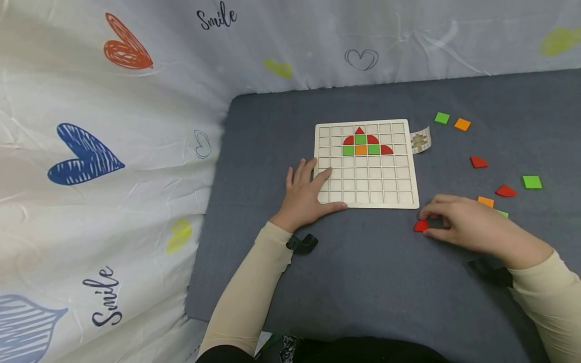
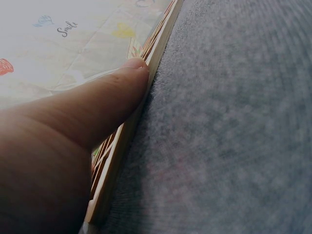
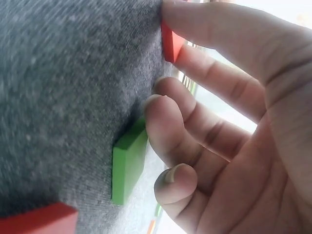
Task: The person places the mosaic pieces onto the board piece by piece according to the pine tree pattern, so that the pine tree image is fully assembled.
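A pale wooden grid board [image 1: 367, 186] lies on the grey table. In its upper cells sit red, green and orange tiles, among them an orange square [image 1: 360, 150]. My left hand [image 1: 305, 196] rests at the board's lower left corner with fingers spread, its thumb [image 2: 112, 92] along the near edge. Right of that corner, off the board, my right hand [image 1: 472, 222] pinches a red tile [image 1: 420, 226] between thumb and index finger, low over the cloth. Under its other fingers in the right wrist view lies a green tile [image 3: 129, 163]; another red tile [image 3: 41, 219] is close by.
Loose tiles lie to the right: a green square [image 1: 532, 182], an orange square [image 1: 462, 124], red pieces [image 1: 506, 191] and others. A small patterned card [image 1: 420, 140] sticks out from the board's right edge. A printed white curtain [image 1: 159, 151] borders the table's left and far sides.
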Available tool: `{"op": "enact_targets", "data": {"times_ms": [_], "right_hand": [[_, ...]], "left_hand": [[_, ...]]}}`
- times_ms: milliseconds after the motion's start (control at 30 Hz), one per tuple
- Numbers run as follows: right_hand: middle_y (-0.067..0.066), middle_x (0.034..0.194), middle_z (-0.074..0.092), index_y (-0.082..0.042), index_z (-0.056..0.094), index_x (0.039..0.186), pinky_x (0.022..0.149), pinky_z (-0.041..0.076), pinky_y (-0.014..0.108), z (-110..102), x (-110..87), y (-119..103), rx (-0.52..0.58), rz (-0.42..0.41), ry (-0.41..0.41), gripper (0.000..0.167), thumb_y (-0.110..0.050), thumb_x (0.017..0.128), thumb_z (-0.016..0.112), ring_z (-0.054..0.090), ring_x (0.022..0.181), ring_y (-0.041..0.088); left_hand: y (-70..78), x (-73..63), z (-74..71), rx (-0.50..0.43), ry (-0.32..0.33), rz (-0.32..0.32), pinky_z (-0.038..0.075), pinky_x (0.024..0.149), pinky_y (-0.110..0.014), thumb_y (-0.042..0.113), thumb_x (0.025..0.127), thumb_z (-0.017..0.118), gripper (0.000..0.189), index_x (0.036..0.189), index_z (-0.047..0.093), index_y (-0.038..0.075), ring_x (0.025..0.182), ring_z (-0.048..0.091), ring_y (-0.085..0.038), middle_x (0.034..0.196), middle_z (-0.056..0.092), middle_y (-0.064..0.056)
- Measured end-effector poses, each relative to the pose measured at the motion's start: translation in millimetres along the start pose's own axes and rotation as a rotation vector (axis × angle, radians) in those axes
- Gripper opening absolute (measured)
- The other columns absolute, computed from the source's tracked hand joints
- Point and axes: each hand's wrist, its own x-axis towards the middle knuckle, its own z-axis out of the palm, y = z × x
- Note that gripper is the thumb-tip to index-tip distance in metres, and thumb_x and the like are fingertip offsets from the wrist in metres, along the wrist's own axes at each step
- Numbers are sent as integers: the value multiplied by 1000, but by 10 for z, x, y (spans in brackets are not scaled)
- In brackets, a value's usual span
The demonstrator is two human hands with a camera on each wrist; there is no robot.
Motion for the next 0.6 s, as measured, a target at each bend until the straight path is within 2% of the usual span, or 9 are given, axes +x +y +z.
{"op": "enact_targets", "data": {"times_ms": [333,600], "right_hand": [[-12,86,58,-19,77,95,56,44,23,7,64,-77,-29,-1,5,24,-16,77,94,46,66,1],[-10,81,58,-17,77,95,56,43,24,-41,198,-140,-16,-11,35,23,-15,78,92,47,66,4]], "left_hand": [[-4,-6,5,-3,-2,-4,-6,129,-57,74,82,77,99,162,44,24,163,2,-32,173,18,-10],[-12,2,14,6,5,3,-5,129,-57,75,82,76,99,162,44,24,163,3,-33,173,19,-10]]}}
